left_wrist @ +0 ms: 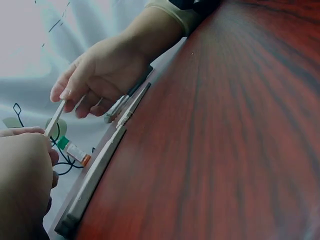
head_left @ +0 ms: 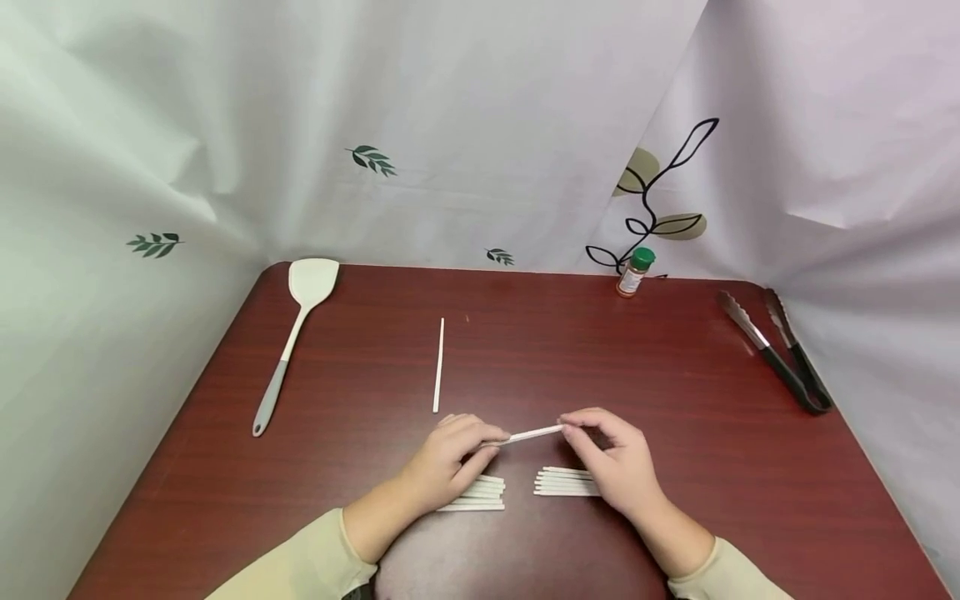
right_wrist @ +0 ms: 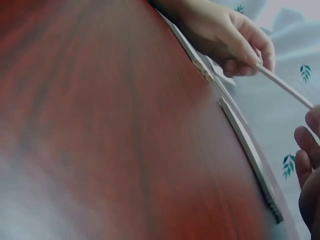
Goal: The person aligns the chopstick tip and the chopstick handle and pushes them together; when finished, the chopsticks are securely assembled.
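Observation:
A thin white stick (head_left: 536,432) is held between both hands, tilted slightly up toward its right end. My left hand (head_left: 455,457) pinches its left end between thumb and fingers. At the other end, the thumb and index finger of my right hand (head_left: 615,458) grip it. Beneath the left hand lies a row of several white sticks (head_left: 480,497), partly hidden by that hand. A second row of white sticks (head_left: 564,482) lies side by side under the right hand. Farther up the table, a single white stick (head_left: 438,367) lies roughly pointing away from me.
A white spatula (head_left: 288,343) with a grey handle lies at the left of the dark red table (head_left: 360,333). Toward the back right stands a spice bottle (head_left: 634,273) with a green cap. Metal tongs (head_left: 780,354) with black handles rest near the right edge.

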### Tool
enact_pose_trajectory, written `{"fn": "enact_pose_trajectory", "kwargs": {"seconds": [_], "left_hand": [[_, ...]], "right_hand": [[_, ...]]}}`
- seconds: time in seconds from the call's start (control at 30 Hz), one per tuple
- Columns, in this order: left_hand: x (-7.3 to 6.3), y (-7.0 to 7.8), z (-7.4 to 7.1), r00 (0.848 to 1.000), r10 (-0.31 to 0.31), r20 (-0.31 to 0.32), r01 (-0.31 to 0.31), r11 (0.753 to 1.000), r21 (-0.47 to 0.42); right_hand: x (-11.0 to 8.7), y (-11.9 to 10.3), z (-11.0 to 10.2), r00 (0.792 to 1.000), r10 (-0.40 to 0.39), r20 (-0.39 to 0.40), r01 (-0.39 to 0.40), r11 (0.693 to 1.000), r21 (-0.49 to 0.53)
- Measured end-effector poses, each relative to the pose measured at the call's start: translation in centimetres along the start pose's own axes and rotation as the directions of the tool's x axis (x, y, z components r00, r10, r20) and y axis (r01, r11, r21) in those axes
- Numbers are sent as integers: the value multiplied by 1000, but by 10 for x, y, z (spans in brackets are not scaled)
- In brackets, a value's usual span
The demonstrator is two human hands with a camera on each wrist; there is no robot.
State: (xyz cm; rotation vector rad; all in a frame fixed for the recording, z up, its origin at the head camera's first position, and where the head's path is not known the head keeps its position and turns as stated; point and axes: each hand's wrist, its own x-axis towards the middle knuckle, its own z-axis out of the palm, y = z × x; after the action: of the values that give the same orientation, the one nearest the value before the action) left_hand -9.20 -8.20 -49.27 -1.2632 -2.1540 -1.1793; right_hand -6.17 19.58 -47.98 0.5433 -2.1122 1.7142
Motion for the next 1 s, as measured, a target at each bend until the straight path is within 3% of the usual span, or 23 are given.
{"fn": "enact_pose_trajectory", "kwargs": {"seconds": [0.1, 0.2, 0.27, 0.33, 0.47, 0.63, 0.73, 1.0], "left_hand": [[2, 0, -2, 998, 39, 42, -39, 999, -1], [3, 1, -5, 989, 105, 102, -99, 993, -62], [4, 2, -6, 979, 154, 136, -140, 984, -107], [5, 3, -7, 970, 189, 153, -170, 977, -132], [5, 5, -8, 961, 223, 164, -204, 971, -127], [3, 4, -7, 962, 212, 174, -199, 976, -85], [2, 1, -6, 970, 179, 166, -170, 983, -62], [3, -6, -4, 990, 135, 27, -134, 990, -44]], "right_hand": [[6, 0, -3, 983, 185, -19, -180, 972, 153], [12, 1, -4, 942, 335, -33, -316, 914, 254], [16, 1, -3, 912, 409, -39, -383, 879, 284], [21, 2, -2, 893, 448, -33, -423, 863, 277], [31, 3, -1, 885, 466, 2, -453, 859, 239], [45, 2, 2, 907, 419, 40, -421, 901, 106], [57, -2, 5, 917, 391, 78, -392, 920, 2], [87, -12, 11, 889, 347, 300, -323, 938, -126]]}}
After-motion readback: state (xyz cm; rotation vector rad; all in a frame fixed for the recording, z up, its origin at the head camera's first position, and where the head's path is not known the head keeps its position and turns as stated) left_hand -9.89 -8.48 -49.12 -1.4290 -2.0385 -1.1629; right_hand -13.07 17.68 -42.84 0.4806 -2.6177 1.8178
